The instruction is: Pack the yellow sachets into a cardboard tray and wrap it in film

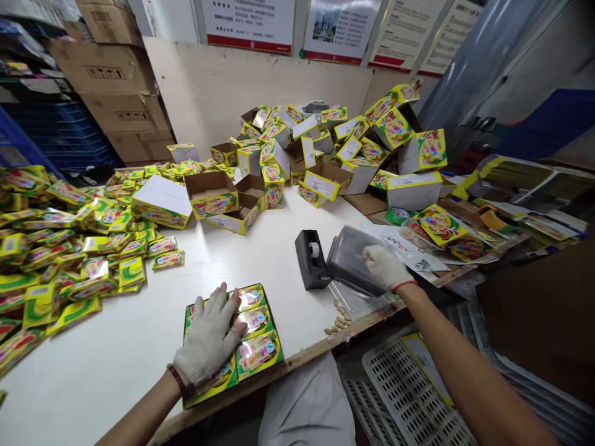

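My left hand (211,337), in a white glove with fingertips bare, lies flat with fingers spread on a block of small yellow-green boxes (258,352). The boxes are packed in rows inside a shallow tray at the table's front edge; my palm hides several of them. My right hand (387,266), also gloved, is closed at the edge of a stack of clear plastic bags (351,257), its fingers curled and slightly blurred. Just left of that stack stands a black tape dispenser (312,259) with a roll in it.
Loose small boxes (93,260) heap on the left of the white table (232,257). Larger display boxes (325,179) pile at the back. Peanuts (340,319) lie near the front edge. A green tape roll (397,215) sits to the right, a white plastic crate (409,396) below. Cartons (109,74) stand behind.
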The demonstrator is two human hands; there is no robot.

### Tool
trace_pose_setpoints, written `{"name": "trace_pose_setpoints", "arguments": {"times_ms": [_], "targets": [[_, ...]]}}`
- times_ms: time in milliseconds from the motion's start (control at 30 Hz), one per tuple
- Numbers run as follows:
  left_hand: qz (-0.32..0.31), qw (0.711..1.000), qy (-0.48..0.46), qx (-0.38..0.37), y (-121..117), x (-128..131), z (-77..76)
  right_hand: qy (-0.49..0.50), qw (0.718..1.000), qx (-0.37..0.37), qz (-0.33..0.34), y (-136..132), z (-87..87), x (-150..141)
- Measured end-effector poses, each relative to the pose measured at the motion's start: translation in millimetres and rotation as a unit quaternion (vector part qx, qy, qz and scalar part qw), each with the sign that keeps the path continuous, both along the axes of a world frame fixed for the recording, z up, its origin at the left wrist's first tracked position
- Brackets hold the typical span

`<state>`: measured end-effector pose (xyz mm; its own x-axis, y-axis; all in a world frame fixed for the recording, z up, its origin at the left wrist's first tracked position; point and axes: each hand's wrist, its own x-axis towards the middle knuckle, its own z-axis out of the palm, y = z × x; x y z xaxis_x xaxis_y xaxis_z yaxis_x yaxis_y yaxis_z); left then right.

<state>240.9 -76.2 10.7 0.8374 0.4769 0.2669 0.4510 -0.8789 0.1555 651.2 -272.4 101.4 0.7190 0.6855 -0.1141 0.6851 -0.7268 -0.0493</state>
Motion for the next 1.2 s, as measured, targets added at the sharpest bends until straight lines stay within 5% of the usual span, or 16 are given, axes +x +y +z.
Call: {"name": "trace_pose_setpoints", "arguments": {"times_ms": [100,167,267,367,433,533,633,900,1133,1200], "targets": [[0.049,0.972,-0.117,-0.200,4,5,26.2,-0.173,0.975,0.139,0.015,8,42.1,-39],[0.033,0.910,-0.211,-0.356,-3,16,56.4,-0.288,0.894,0.300,0.168,23,65.9,-80],[-0.055,0.690,-0.354,-0.629,-29,41,104.5,-0.311,0.786,0.386,0.369,51,82.6,-158],[-0.049,0.506,-0.427,-0.748,-58,60,131.1,-0.056,0.806,0.394,0.438,73,79.5,-216],[-0.039,0.441,-0.455,-0.773,-66,63,133.8,0.131,0.820,0.370,0.416,81,75.9,-228],[-0.085,0.386,-0.427,-0.813,-65,57,128.3,0.294,0.829,0.304,0.366,82,77.4,-217],[-0.112,0.353,-0.387,-0.844,-59,52,124.1,0.329,0.829,0.283,0.352,77,83.1,-201],[-0.113,0.353,-0.352,-0.860,-63,54,123.5,0.353,0.847,0.243,0.315,69,81.8,-197],[-0.127,0.386,-0.342,-0.847,-61,54,117.6,0.357,0.848,0.231,0.317,66,82.0,-195],[-0.128,0.415,-0.342,-0.833,-62,54,115.0,0.341,0.848,0.236,0.330,66,80.9,-197]]}}
